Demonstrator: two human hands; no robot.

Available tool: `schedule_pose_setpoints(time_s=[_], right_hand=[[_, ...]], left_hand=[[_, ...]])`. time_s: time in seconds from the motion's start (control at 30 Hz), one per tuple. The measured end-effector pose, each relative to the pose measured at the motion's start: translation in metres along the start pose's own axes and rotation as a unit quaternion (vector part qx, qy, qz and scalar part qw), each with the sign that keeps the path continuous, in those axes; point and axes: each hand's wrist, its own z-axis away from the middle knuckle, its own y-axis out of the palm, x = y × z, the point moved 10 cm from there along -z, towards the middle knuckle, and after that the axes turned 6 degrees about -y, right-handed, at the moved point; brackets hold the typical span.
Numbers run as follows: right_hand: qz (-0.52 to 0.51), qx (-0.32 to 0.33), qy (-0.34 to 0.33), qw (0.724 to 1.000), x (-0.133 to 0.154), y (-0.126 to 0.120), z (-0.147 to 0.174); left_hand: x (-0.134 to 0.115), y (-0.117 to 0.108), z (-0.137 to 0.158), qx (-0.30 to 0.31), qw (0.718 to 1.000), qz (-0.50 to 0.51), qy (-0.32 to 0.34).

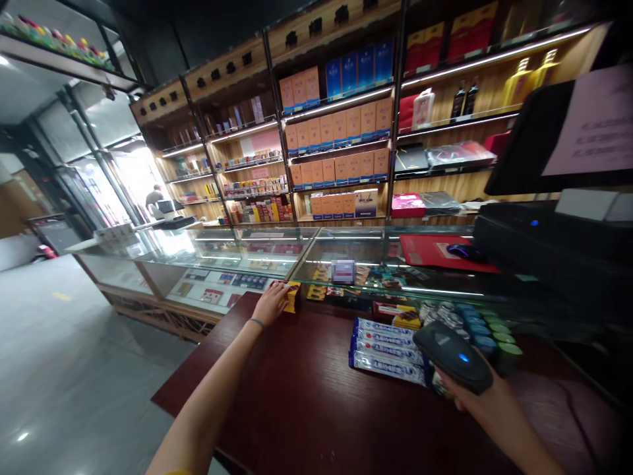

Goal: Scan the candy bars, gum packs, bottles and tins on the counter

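Observation:
My left hand [271, 305] reaches to the far edge of the dark wooden counter, its fingers closed over a small stack of yellow and dark red packets [293, 298]. In my right hand [475, 396] is a black barcode scanner [452, 356] with a lit blue light. Just left of the scanner, several long blue and silver packets [386, 353] lie side by side. Behind them are more yellow and dark red packets [406, 316]. Rows of small cylindrical items with silver, blue [475, 326] and green [499, 330] tops stand beyond the scanner; the scanner partly covers them.
A glass display case [237, 254] runs along the far side of the counter [297, 389]. On its glass lie a red mat [420, 251] and a mouse [465, 252]. A monitor [534, 132] stands at right. Boxes fill the back shelves [341, 128]. A person [155, 196] is far left.

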Motion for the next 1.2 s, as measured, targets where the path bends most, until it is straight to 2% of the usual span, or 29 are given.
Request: schedule_pose_setpoints(time_s=[0.1, 0.2, 0.3, 0.37, 0.57, 0.77, 0.87, 1.0, 1.2], right_hand=[[-0.003, -0.009, -0.005, 1.000, 0.000, -0.005, -0.003], [-0.007, -0.009, -0.006, 1.000, 0.000, -0.012, -0.008], [0.012, -0.001, -0.013, 1.000, 0.005, -0.022, -0.013], [0.011, -0.006, -0.004, 1.000, 0.007, -0.030, -0.016], [0.021, -0.029, -0.001, 0.999, 0.006, -0.052, -0.025], [-0.005, -0.035, -0.010, 0.999, -0.008, -0.058, -0.029], [-0.009, -0.032, -0.002, 0.999, -0.013, -0.056, -0.029], [-0.011, -0.024, 0.003, 1.000, -0.015, -0.055, -0.029], [-0.009, -0.029, 0.001, 1.000, -0.015, -0.057, -0.029]], left_hand=[[-0.006, -0.004, 0.003, -0.025, 0.999, 0.016, -0.028], [-0.028, -0.010, 0.003, -0.071, 0.996, 0.045, -0.036], [-0.072, -0.014, -0.001, -0.110, 0.990, 0.086, -0.018], [-0.110, -0.011, -0.006, -0.112, 0.987, 0.112, 0.006], [-0.230, 0.027, -0.031, -0.059, 0.976, 0.183, 0.097], [-0.310, 0.078, -0.057, 0.010, 0.968, 0.220, 0.118], [-0.331, 0.094, -0.062, 0.022, 0.971, 0.208, 0.114], [-0.338, 0.107, -0.066, 0.027, 0.982, 0.170, 0.083], [-0.345, 0.104, -0.071, 0.069, 0.984, 0.138, 0.087]])
